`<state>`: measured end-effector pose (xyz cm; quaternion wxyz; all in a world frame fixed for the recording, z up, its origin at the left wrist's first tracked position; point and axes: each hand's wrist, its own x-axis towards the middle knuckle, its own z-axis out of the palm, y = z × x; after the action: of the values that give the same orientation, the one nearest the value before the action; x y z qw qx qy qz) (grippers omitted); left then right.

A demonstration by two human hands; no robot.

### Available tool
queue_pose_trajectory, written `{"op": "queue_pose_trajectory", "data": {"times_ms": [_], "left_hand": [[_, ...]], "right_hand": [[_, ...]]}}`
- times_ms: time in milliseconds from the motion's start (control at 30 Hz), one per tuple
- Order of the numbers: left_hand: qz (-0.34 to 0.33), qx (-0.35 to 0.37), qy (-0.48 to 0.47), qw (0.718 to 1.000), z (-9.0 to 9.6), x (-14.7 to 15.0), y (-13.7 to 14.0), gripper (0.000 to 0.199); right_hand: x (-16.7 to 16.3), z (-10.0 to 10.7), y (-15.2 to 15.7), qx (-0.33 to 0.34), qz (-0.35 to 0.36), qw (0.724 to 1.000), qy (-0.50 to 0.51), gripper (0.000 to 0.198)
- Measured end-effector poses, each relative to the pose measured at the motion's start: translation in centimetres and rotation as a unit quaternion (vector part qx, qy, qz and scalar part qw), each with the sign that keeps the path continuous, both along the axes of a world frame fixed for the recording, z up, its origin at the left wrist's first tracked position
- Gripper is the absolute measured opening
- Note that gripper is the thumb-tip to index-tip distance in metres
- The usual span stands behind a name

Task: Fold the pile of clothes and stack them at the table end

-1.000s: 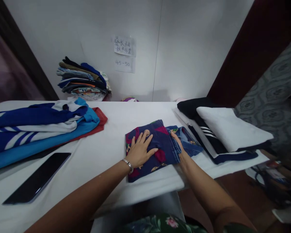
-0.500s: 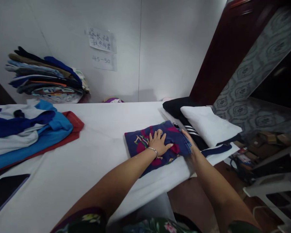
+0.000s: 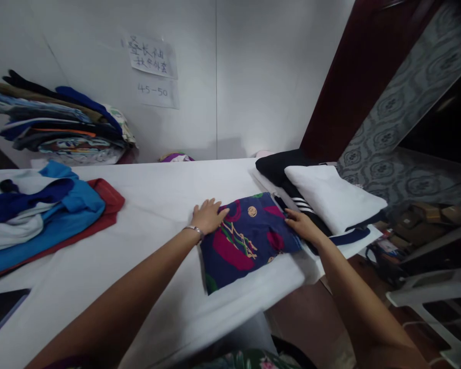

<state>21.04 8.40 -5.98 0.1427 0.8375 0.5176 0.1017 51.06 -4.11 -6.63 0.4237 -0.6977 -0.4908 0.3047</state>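
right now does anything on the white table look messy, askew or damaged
Only the heap of blue, white and red cloth garments on the left of the white table: it lies rumpled and loose, unlike the folded navy cloth garment with magenta print. No damage or spill shows.

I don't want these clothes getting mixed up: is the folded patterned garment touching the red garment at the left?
Apart. The head view shows a bare stretch of white cloth between the folded patterned garment and the red garment.

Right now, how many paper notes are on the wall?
2: the upper note bears handwritten characters; the lower note, just beneath it, reads 45-50. No others show in view.
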Motion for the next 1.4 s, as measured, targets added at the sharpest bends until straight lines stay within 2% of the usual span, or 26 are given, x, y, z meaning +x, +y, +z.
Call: {"op": "queue_pose_trajectory", "data": {"times_ms": [67, 133, 233, 300, 400, 467, 533, 633, 733, 800, 867, 933, 1000, 1067, 1200, 1300, 1400], "left_hand": [[0.029, -0.044, 0.001, 0.999, -1.2, -1.8, 1.1, 0.056], [0.050, -0.074, -0.012, 0.996, -2.0, -2.5, 1.7, 0.059], [0.077, -0.057, -0.021, 0.995, -2.4, -2.5, 2.2, 0.057], [0.085, -0.033, -0.021, 0.996, -2.5, -2.3, 2.3, 0.048], [0.098, -0.007, -0.008, 0.995, -3.1, -2.5, 2.4, 0.038], [0.105, 0.002, 0.006, 0.994, -3.8, -2.8, 2.4, 0.036], [0.104, 0.011, 0.014, 0.994, -4.6, -3.1, 2.5, 0.036], [0.103, 0.018, 0.010, 0.994, -5.1, -3.4, 2.9, 0.038], [0.123, -0.025, -0.021, 0.992, -4.0, -3.6, 3.1, 0.039], [0.125, -0.018, -0.055, 0.991, -2.7, -3.4, 2.4, 0.038], [0.081, 0.038, -0.085, 0.992, -1.4, -2.8, 0.7, 0.041], [-0.011, 0.088, -0.093, 0.992, -1.0, -1.7, -1.9, 0.050], [-0.115, 0.092, -0.061, 0.987, -1.6, -0.7, -4.6, 0.064], [-0.181, 0.086, -0.018, 0.980, -2.9, 0.1, -6.6, 0.073], [-0.199, 0.104, 0.028, 0.974, -5.1, 0.4, -7.8, 0.077], [-0.196, 0.115, 0.033, 0.973, -5.4, 0.3, -7.6, 0.077], [-0.196, 0.129, 0.036, 0.971, -5.4, 0.3, -7.5, 0.077]], "right_hand": [[-2.2, 1.5, -0.8, 0.061, 0.019, 0.990, -0.124, 0.050], [-5.3, 3.0, -1.2, 0.124, 0.065, 0.972, -0.187, 0.051], [-9.0, 3.3, -0.1, 0.174, 0.146, 0.942, -0.245, 0.056], [-9.3, 1.9, 1.6, 0.124, 0.160, 0.937, -0.284, 0.061], [-6.7, -1.5, 4.3, -0.064, 0.122, 0.936, -0.323, 0.065], [-4.6, -3.6, 5.3, -0.129, 0.113, 0.928, -0.330, 0.067], [-3.3, -4.9, 5.6, -0.137, 0.114, 0.924, -0.338, 0.069], [-3.0, -5.3, 5.4, -0.130, 0.114, 0.922, -0.345, 0.070], [-3.6, -4.4, 5.2, -0.145, 0.117, 0.919, -0.347, 0.069], [-4.3, -3.3, 5.4, -0.144, 0.112, 0.916, -0.358, 0.068], [-5.2, -2.2, 6.2, -0.105, 0.109, 0.914, -0.377, 0.067], [-6.2, -1.3, 7.5, -0.042, 0.125, 0.910, -0.392, 0.067], [-6.8, -1.1, 9.2, -0.004, 0.158, 0.902, -0.402, 0.065], [-7.0, -1.7, 11.0, -0.028, 0.179, 0.894, -0.410, 0.062], [-6.0, -4.0, 13.1, -0.112, 0.174, 0.883, -0.421, 0.058], [-5.4, -5.0, 13.4, -0.111, 0.170, 0.878, -0.433, 0.059], [-5.3, -5.2, 13.4, -0.113, 0.167, 0.879, -0.433, 0.060]]}}
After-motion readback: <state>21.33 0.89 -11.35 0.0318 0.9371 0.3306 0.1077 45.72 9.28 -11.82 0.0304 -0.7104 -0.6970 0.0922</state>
